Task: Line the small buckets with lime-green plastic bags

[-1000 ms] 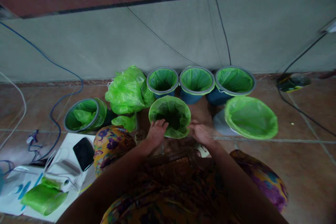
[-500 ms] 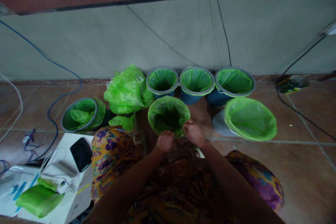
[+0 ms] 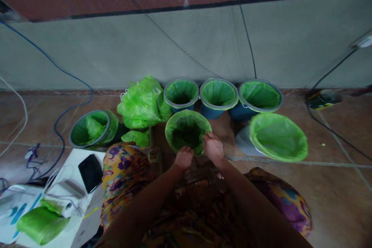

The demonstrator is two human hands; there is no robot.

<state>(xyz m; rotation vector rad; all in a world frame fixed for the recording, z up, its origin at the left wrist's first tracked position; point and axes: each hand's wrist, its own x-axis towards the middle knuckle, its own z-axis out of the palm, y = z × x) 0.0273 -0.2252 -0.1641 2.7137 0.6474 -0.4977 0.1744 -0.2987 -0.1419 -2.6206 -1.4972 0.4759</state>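
the edge of the round green bag (image 3: 188,118) is touched by both hands. the bag is found just ahead of the left hand (image 3: 184,157), and just ahead and to the left of the right hand (image 3: 213,148). the left hand is curled at the near edge, but whether the bag is gripped by it cannot be told. the bag's edge is pinched in the bent fingers of the right hand. to the right of that hand, a pale bucket (image 3: 246,142) is topped by a second green bag (image 3: 279,136)
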